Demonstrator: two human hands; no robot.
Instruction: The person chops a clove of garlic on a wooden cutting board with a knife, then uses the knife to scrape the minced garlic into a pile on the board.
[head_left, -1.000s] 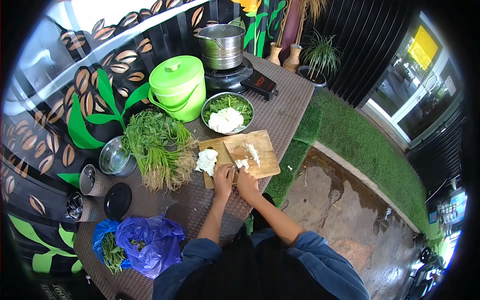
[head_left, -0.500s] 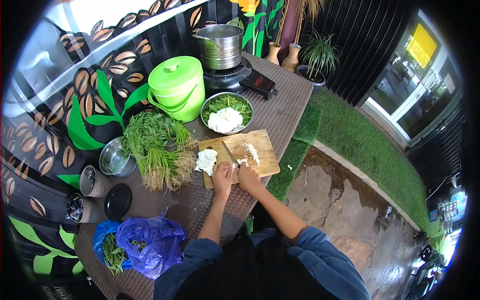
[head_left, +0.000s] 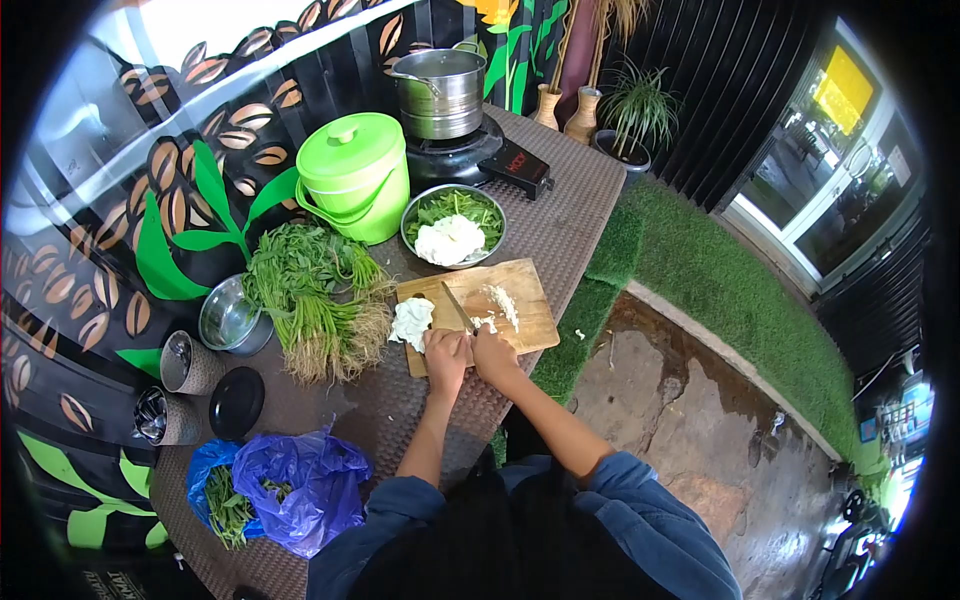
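My right hand (head_left: 494, 356) is wrapped round the handle of a knife (head_left: 458, 305), whose blade points up and left over the wooden cutting board (head_left: 540, 318). Close beside it, my left hand (head_left: 446, 358) is closed with bent fingers at the board's near edge. What those fingers press on is hidden. A soft white heap (head_left: 411, 323), perhaps crumpled cloth or food, lies at the board's left end, just above my left hand. Small chopped white bits (head_left: 503, 307) are scattered right of the blade.
Behind the board stands a metal bowl (head_left: 503, 231) of leafy greens with a white mass on top. Rooted greens (head_left: 315, 290), a lidded green bucket (head_left: 360, 190), a pot (head_left: 440, 95) on a stove (head_left: 450, 160) and blue plastic bags (head_left: 310, 485) share the table.
The fingers of my left hand have curled in tighter, and the white piece seen between my hands is now covered. The knife has hardly moved.
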